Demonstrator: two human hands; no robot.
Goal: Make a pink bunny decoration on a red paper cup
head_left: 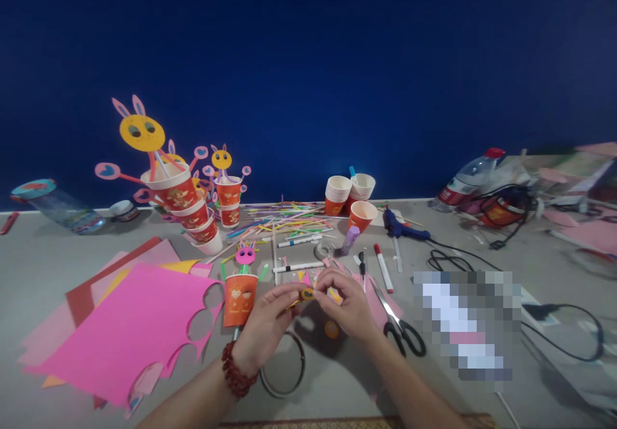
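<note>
Between my fingertips is a small yellow paper piece (306, 294) with a dark blue-green patch on it. My left hand (270, 319), with a red bead bracelet at the wrist, pinches it from the left. The fingers of my right hand (348, 303) are closed at its right edge, hiding part of it. Just left of my left hand stands an orange paper cup (240, 300) with a pink paper rabbit head (245, 255) on green straws. Below my hands lie a small orange disc (331, 329) and a dark ring (303, 358).
Coloured paper sheets (130, 326) lie at left, near stacked cup figures (176, 191). Straws (284, 220), spare cups (339, 188) and a blue glue gun (402, 226) are farther back. Black-handled scissors (405, 336), a red-capped marker (384, 268) and a cable (453, 258) lie right.
</note>
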